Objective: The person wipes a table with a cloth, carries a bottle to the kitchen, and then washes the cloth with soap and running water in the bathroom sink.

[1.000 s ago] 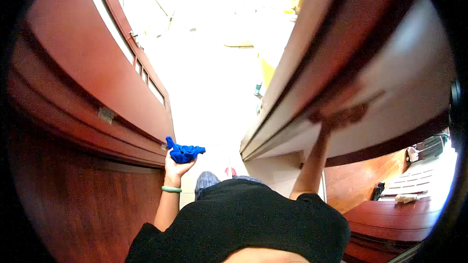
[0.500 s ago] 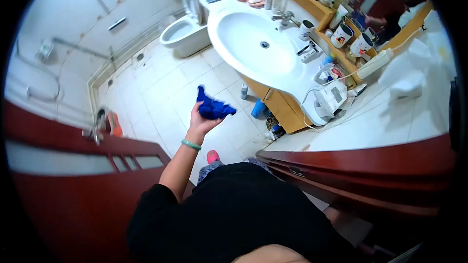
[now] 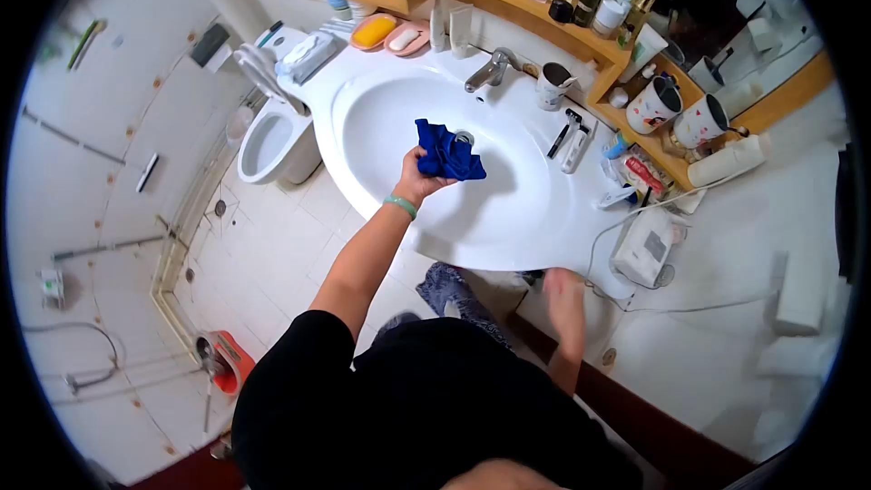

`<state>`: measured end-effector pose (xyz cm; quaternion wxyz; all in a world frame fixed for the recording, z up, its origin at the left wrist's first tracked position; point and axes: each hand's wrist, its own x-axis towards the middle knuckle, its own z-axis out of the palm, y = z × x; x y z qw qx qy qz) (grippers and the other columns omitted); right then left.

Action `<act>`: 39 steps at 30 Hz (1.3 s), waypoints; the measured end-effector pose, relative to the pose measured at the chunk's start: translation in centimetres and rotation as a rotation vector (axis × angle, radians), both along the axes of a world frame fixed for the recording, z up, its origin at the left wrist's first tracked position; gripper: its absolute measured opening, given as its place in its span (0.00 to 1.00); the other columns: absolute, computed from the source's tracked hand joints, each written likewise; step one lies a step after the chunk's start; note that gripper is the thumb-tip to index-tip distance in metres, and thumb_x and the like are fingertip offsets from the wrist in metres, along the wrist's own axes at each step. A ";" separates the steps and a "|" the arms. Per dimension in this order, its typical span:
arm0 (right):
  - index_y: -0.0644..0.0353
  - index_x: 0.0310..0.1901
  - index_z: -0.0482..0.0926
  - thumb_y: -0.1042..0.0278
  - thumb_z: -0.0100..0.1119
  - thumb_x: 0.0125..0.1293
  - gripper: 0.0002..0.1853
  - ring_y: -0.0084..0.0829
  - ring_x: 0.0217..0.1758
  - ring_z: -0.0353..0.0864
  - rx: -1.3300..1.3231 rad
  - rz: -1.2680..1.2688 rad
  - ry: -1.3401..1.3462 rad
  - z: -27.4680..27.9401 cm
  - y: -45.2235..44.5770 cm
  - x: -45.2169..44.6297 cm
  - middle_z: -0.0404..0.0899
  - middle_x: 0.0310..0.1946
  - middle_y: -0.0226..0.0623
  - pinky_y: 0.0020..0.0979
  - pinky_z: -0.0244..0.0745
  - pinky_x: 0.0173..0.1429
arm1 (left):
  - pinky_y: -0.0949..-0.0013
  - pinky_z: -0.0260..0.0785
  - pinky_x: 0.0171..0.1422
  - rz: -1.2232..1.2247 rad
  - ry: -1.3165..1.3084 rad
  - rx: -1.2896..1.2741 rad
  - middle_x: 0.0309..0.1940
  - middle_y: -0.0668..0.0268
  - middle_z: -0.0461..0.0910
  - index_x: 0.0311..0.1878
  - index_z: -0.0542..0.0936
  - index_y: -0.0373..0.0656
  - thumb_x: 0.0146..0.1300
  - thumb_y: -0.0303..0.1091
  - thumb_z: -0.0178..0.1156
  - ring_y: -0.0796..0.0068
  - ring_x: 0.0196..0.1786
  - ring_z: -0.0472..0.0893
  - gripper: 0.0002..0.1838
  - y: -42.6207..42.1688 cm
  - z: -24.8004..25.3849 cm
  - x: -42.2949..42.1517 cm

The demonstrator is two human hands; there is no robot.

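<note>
Holding a crumpled blue cloth (image 3: 447, 152) up over the bowl of the sink (image 3: 526, 192), partly hiding the drain (image 3: 465, 137), with the left hand (image 3: 422, 181) clamped on the cloth's near side
Wearing a green bracelet (image 3: 400, 207) on that wrist
Hanging the right hand (image 3: 564, 289) near the front edge of the sink, toward its right end, blurring too much to judge fingers apart or together
Judging by the folds, probably handling light, soft and floppy, hardly risking any breakage, perhaps growing heavier and more slippery if wet
Calling for a hold around the bunched middle rather than by one loose corner
Having a tap (image 3: 492, 71) behind the sink bowl, a cup (image 3: 550, 94) at the sink's back right, yellow soap (image 3: 374, 33) at its back left, and a toilet (image 3: 270, 147) just left of the sink
</note>
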<state>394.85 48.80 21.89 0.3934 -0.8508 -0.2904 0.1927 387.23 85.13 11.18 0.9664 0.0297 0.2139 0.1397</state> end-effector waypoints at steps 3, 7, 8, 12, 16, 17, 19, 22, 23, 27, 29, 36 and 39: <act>0.62 0.20 0.71 0.48 0.44 0.70 0.27 0.21 0.19 0.63 0.213 -0.021 0.392 -0.1 15.1 8.6 0.65 0.14 0.26 0.26 0.59 0.26 | 0.36 0.51 0.67 0.005 0.058 -0.049 0.58 0.52 0.69 0.57 0.70 0.41 0.43 0.40 0.48 0.47 0.61 0.67 0.33 3.2 -1.8 3.0; 0.58 0.30 0.73 0.34 0.41 0.66 0.30 0.12 0.14 0.51 0.280 -0.085 0.622 -2.1 30.2 15.0 0.58 0.15 0.18 0.18 0.43 0.17 | 0.39 0.55 0.64 -0.117 0.096 -0.052 0.57 0.54 0.71 0.58 0.70 0.45 0.42 0.41 0.48 0.48 0.59 0.69 0.33 6.0 -3.6 6.1; 0.58 0.30 0.73 0.34 0.41 0.66 0.30 0.12 0.14 0.51 0.277 -0.101 0.620 -2.3 32.2 15.9 0.58 0.15 0.18 0.18 0.43 0.17 | 0.40 0.57 0.63 -0.164 0.070 -0.002 0.57 0.55 0.71 0.58 0.70 0.46 0.42 0.41 0.49 0.48 0.59 0.70 0.34 6.8 -3.9 6.9; 0.59 0.33 0.73 0.36 0.45 0.65 0.29 0.11 0.13 0.50 0.443 -0.315 0.713 -4.0 35.9 18.7 0.57 0.14 0.17 0.18 0.42 0.16 | 0.42 0.60 0.61 -0.273 0.010 -0.015 0.56 0.56 0.73 0.58 0.71 0.47 0.43 0.42 0.49 0.49 0.57 0.71 0.33 8.5 -4.8 8.7; 0.57 0.28 0.71 0.46 0.48 0.67 0.21 0.13 0.09 0.49 0.487 -0.449 0.732 -4.0 37.4 19.5 0.57 0.12 0.18 0.20 0.41 0.13 | 0.44 0.61 0.60 -0.370 0.022 -0.046 0.56 0.56 0.73 0.58 0.71 0.46 0.45 0.42 0.49 0.51 0.56 0.72 0.32 9.8 -5.6 10.1; 0.57 0.26 0.71 0.50 0.48 0.68 0.19 0.14 0.08 0.50 0.420 -0.486 0.698 -3.7 37.8 19.7 0.58 0.11 0.19 0.21 0.41 0.12 | 0.44 0.61 0.60 -0.384 0.022 -0.060 0.56 0.56 0.73 0.58 0.71 0.46 0.45 0.42 0.49 0.51 0.56 0.72 0.32 10.1 -5.5 10.4; 0.57 0.26 0.71 0.52 0.48 0.68 0.18 0.15 0.09 0.54 0.337 -0.512 0.633 -1.9 38.9 20.0 0.59 0.12 0.21 0.21 0.44 0.12 | 0.44 0.60 0.60 -0.429 0.061 -0.101 0.55 0.56 0.73 0.58 0.71 0.46 0.44 0.43 0.50 0.52 0.57 0.72 0.32 10.4 -5.3 10.7; 0.58 0.26 0.71 0.54 0.48 0.67 0.18 0.17 0.12 0.60 0.218 -0.426 0.495 -2.1 39.0 21.4 0.62 0.13 0.24 0.21 0.50 0.15 | 0.42 0.59 0.61 -0.478 0.108 -0.068 0.54 0.56 0.74 0.58 0.71 0.46 0.45 0.43 0.50 0.52 0.55 0.73 0.32 10.9 -6.1 11.1; 0.60 0.28 0.72 0.54 0.49 0.68 0.18 0.19 0.16 0.63 0.144 -0.426 0.486 -2.4 38.6 21.4 0.65 0.16 0.26 0.22 0.55 0.18 | 0.42 0.59 0.61 -0.491 0.114 -0.081 0.54 0.56 0.74 0.58 0.71 0.46 0.45 0.43 0.50 0.52 0.55 0.73 0.32 11.0 -6.3 11.2; 0.63 0.34 0.74 0.50 0.47 0.70 0.21 0.18 0.14 0.58 0.614 -0.476 0.635 -3.8 36.5 16.6 0.60 0.14 0.23 0.22 0.53 0.19 | 0.53 0.64 0.62 -0.482 0.127 0.004 0.51 0.59 0.76 0.56 0.71 0.43 0.54 0.39 0.48 0.60 0.53 0.75 0.25 11.3 -8.4 11.1; 0.63 0.44 0.74 0.54 0.51 0.68 0.18 0.20 0.25 0.69 0.344 -0.478 0.194 -12.0 33.6 14.0 0.69 0.21 0.26 0.23 0.66 0.31 | 0.58 0.66 0.62 -0.457 0.167 0.087 0.50 0.60 0.77 0.56 0.72 0.42 0.58 0.38 0.48 0.63 0.52 0.76 0.22 11.2 -9.0 10.6; 0.62 0.49 0.74 0.56 0.63 0.59 0.22 0.27 0.39 0.74 0.351 -0.463 0.705 -20.1 37.7 7.5 0.77 0.37 0.35 0.28 0.69 0.46 | 0.67 0.71 0.53 -0.696 0.196 0.206 0.43 0.63 0.79 0.50 0.75 0.41 0.67 0.49 0.50 0.73 0.44 0.79 0.20 15.2 -5.5 10.3; 0.64 0.48 0.73 0.60 0.63 0.58 0.20 0.27 0.40 0.73 0.146 -0.537 0.702 -21.3 38.7 9.1 0.76 0.37 0.35 0.29 0.68 0.46 | 0.71 0.72 0.50 -0.621 0.208 0.352 0.40 0.62 0.78 0.48 0.74 0.43 0.66 0.47 0.53 0.72 0.41 0.79 0.18 16.7 -5.4 9.4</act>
